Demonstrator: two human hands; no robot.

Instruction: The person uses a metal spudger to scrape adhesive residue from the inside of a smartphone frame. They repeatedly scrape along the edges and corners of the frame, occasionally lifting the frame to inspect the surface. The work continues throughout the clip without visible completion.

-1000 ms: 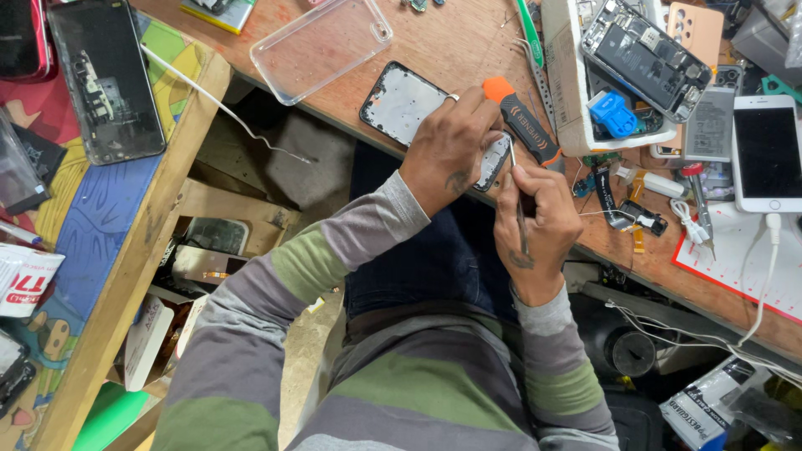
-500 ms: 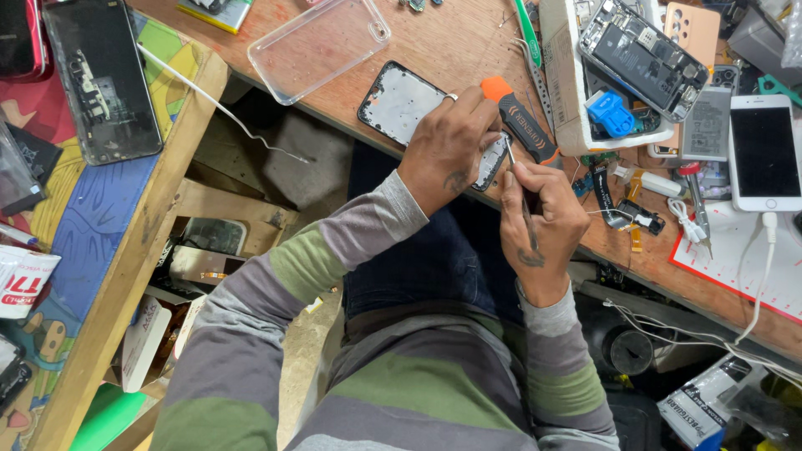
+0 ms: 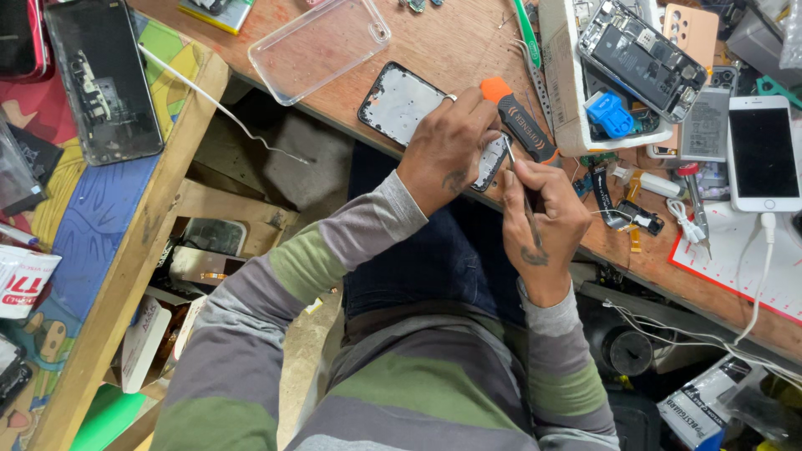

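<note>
Two hands meet at the near edge of the wooden worktop (image 3: 451, 42). The left hand (image 3: 451, 146) lies over a small silver-edged phone part (image 3: 491, 163), its fingers curled down onto it, pinning it at the worktop's edge. The right hand (image 3: 543, 221) has its fingers closed around one thin metal tool (image 3: 511, 154), whose tip touches that part just beside the left thumb. One black-handled screwdriver with an orange cap (image 3: 520, 117) lies just behind the hands. One black phone frame (image 3: 399, 102) lies partly under the left hand, and one clear phone case (image 3: 322, 46) lies farther back. To the right sit one opened phone (image 3: 642, 54) in a white tray, one white phone (image 3: 762, 152) with a cable plugged in, and one red-handled screwdriver (image 3: 693, 196). One dark phone back (image 3: 104, 79) rests on the coloured side shelf.
</note>
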